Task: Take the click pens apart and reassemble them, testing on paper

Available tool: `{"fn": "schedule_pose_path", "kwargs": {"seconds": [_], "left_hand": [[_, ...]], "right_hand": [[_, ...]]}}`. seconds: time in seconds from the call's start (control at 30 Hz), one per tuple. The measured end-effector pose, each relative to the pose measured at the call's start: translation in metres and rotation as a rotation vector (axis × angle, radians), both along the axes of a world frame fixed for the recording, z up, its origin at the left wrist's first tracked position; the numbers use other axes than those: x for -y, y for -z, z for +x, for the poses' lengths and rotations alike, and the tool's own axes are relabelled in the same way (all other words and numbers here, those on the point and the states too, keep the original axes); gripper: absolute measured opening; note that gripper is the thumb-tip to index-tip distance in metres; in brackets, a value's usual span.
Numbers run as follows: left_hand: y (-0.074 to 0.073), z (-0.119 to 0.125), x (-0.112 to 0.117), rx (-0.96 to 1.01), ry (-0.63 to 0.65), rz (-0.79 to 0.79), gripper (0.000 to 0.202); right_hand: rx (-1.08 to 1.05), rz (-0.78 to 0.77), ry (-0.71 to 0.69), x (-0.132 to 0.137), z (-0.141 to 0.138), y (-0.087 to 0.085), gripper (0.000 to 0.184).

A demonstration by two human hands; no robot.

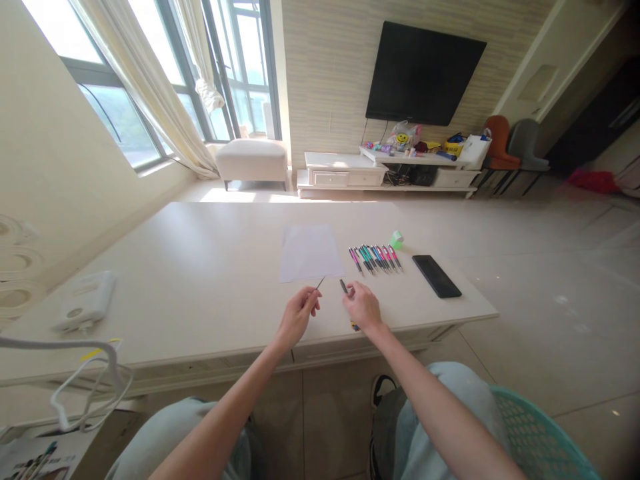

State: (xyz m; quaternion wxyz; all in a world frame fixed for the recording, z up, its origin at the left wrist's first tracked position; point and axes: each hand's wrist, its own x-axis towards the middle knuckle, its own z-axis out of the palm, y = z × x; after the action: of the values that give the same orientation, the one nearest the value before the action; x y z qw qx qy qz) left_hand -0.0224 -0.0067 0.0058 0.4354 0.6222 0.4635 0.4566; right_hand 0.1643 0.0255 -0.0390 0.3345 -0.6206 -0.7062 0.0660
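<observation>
Room: living room with a wall-mounted television [425,73] at 12 o'clock above a white TV cabinet [345,175] crowded with bags and small packages; a cream upholstered bench [253,160] stands by the window at 11 o'clock, beside a gathered sheer curtain [145,87].
Surface: long cream table [200,267], seen from its near edge.
Left hand [299,317]: closed in a pinch on a slim pointed pen [319,284], whose tip angles toward 1 o'clock.
Right hand [363,307]: closed in a pinch on a short dark pen piece [343,287], which points toward 11 o'clock; the two hands are near each other, not touching.
Under right wrist: small colourful item [354,326], mostly hidden, too small to identify.
Pens: row of slim metallic pens [375,259] in pink, teal and red, lying side by side at 1 o'clock from the hands.
Paper: white sheet [311,253] at 12 o'clock, just left of the row.
Nearby: small green object [397,239] just beyond the row; black smartphone [437,276] at 2 o'clock.
Left side: white plastic device [85,301] at 9 o'clock; white cable [67,393] looping at the table's near edge at 8 o'clock.
Floor: teal plastic basket [540,433] at 4 o'clock.
</observation>
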Motion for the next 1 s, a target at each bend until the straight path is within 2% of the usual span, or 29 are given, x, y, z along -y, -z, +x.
{"fn": "schedule_pose_path", "kwargs": {"seconds": [0.37,0.5,0.57,0.67,0.77,0.9,1.0], "left_hand": [[0.002,0.001,-0.001,0.027,-0.006,-0.038,0.031],[0.001,0.003,0.0,0.033,-0.005,-0.048,0.032],[0.0,0.005,0.0,0.046,0.003,-0.054,0.033],[0.0,0.009,0.002,0.064,0.035,-0.059,0.033],[0.001,0.012,0.003,0.076,0.064,-0.058,0.034],[0.001,0.013,0.004,0.078,0.076,-0.062,0.033],[0.002,0.012,0.005,0.079,0.074,-0.075,0.032]], "right_hand": [[-0.067,-0.017,0.03,0.0,-0.001,-0.006,0.018],[-0.306,0.018,0.01,0.006,-0.009,-0.024,0.023],[-0.517,-0.006,-0.063,0.013,-0.016,-0.037,0.029],[-0.746,-0.134,-0.217,0.022,-0.027,-0.052,0.034],[-0.828,-0.203,-0.265,0.025,-0.034,-0.056,0.032],[-0.891,-0.205,-0.243,0.02,-0.039,-0.053,0.028],[-0.943,-0.179,-0.22,0.013,-0.035,-0.059,0.029]]}}
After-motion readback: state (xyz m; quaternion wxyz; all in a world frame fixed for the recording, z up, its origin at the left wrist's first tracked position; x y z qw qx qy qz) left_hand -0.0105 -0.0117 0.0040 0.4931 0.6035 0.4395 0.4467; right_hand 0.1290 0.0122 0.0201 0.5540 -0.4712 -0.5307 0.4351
